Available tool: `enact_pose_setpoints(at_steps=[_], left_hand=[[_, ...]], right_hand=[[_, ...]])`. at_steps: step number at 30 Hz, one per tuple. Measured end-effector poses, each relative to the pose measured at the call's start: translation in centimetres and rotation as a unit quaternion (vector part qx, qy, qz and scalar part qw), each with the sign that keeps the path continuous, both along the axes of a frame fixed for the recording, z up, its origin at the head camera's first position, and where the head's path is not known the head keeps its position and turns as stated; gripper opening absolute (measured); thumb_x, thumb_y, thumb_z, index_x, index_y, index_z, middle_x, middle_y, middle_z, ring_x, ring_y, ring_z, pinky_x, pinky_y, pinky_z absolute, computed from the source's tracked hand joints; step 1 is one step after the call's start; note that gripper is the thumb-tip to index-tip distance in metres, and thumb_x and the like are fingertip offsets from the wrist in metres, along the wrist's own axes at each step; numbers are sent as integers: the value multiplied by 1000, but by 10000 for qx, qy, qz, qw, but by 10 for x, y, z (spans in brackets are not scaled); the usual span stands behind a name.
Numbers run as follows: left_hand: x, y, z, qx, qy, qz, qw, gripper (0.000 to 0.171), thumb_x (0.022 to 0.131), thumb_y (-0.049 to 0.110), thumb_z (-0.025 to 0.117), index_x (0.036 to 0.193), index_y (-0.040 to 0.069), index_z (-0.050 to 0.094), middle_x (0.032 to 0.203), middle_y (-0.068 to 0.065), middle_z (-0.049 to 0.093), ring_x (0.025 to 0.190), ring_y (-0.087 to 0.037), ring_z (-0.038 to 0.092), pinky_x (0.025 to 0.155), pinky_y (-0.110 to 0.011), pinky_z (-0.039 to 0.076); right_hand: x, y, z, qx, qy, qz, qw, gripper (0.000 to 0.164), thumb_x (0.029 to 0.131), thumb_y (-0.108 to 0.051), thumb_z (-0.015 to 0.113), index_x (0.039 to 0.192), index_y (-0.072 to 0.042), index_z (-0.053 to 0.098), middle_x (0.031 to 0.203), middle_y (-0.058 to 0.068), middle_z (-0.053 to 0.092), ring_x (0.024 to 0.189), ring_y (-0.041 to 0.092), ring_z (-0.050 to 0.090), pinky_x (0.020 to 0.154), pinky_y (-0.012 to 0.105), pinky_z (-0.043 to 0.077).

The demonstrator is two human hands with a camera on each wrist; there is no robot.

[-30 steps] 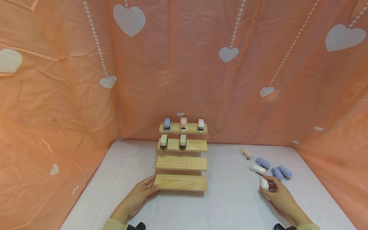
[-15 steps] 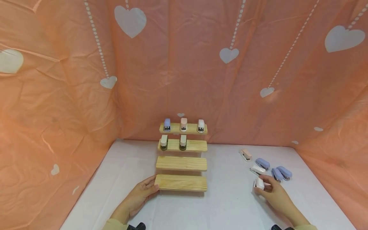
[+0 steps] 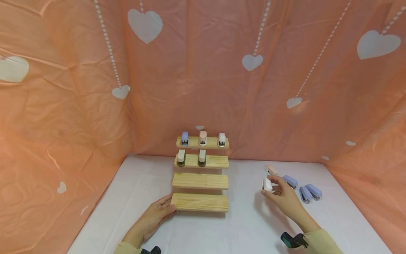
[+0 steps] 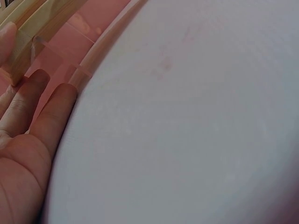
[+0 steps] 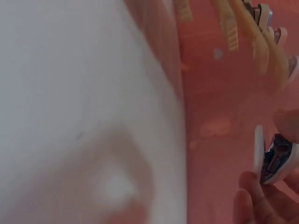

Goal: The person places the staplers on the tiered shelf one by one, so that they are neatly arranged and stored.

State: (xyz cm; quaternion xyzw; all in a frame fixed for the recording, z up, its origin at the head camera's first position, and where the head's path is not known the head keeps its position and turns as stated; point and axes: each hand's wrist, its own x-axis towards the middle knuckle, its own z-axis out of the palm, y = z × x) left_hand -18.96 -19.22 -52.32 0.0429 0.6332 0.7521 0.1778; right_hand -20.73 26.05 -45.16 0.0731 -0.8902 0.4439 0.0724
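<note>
- My right hand (image 3: pixel 283 197) pinches a white stapler (image 3: pixel 267 184), lifted just off the worktop (image 3: pixel 247 225), at about 3 o'clock from the rack (image 3: pixel 200 180). The right wrist view shows the stapler (image 5: pixel 273 156) between my fingertips (image 5: pixel 254 198), metal underside showing.
- My left hand (image 3: pixel 152 217) lies flat with straight fingers against the left end of the rack's bottom step (image 3: pixel 200 202), steadying it; the left wrist view shows those fingers (image 4: pixel 28 100) beside the wood.
- As I judge it, the open place is on the second step (image 3: pixel 214 161), right of the two staplers (image 3: pixel 191 157) standing there. I'd bring mine in nose-down like the others, in line with them, and keep a light pinch so it does not tip.
- The top step (image 3: pixel 202 141) carries three staplers (image 3: pixel 203 138); I'd approach from 5 o'clock and stay low enough not to brush that shelf edge from below or knock its row.
- The two lower steps are bare, so there is room to pass over them on the way up.
- Behind my right hand lie a pink stapler (image 3: pixel 271 170) and three blue ones (image 3: pixel 302 188), close together at 3 o'clock; I'd lift clear before swinging left.
- The pink sheet (image 3: pixel 79 123) closes in tightly at 12 o'clock, 9 and 3; the free worktop is toward 6 o'clock.
</note>
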Motion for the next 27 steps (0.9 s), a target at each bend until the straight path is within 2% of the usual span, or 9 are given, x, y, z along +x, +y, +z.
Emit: enact_pose_setpoints(at_steps=[2, 7, 10, 17, 22, 27], left_hand=[[0, 0, -1, 1, -1, 2, 10000, 78, 94, 21, 65, 150, -7, 18, 150, -30, 29, 134, -32, 39, 105, -31, 42], [-1, 0, 0, -1, -9, 22, 10000, 79, 94, 22, 65, 150, -7, 17, 149, -30, 29, 134, -31, 39, 104, -31, 42], [-1, 0, 0, 31, -18, 21, 10000, 79, 94, 21, 65, 150, -8, 17, 149, -30, 29, 133, -31, 40, 104, -31, 42], [-1, 0, 1, -65, -39, 59, 10000, 81, 92, 23, 68, 149, -8, 19, 149, -29, 31, 133, -32, 41, 104, -32, 43], [-1, 0, 0, -19, -3, 43, 10000, 81, 92, 22, 68, 149, -8, 19, 149, -30, 31, 133, -32, 41, 104, -32, 43], [0, 0, -1, -14, 60, 6, 10000, 79, 93, 22, 66, 149, -9, 19, 148, -30, 32, 132, -31, 42, 104, -32, 43]], right_hand=[[-6, -9, 5, -139, 99, 128, 9998, 63, 84, -28, 77, 134, -3, 47, 128, 22, 54, 95, 27, 62, 73, 27, 56], [-20, -32, 17, -430, 461, 287, 9976, 62, 83, -28, 79, 132, -3, 49, 123, 17, 55, 93, 23, 62, 72, 25, 56], [-28, -45, 24, -549, 594, 347, 9961, 59, 81, -25, 80, 129, -4, 52, 114, 14, 59, 93, 24, 63, 73, 28, 56], [-44, -79, 36, -755, 817, 577, 9921, 58, 81, -20, 80, 129, -3, 51, 119, 13, 59, 104, 25, 60, 87, 43, 53], [-52, -105, 41, -1034, 929, 785, 9872, 56, 82, -18, 80, 128, -2, 52, 120, 13, 58, 106, 27, 58, 90, 48, 50], [-59, -125, 45, -1054, 837, 774, 9879, 55, 82, -19, 79, 128, -5, 53, 120, 10, 60, 107, 24, 57, 91, 43, 49]])
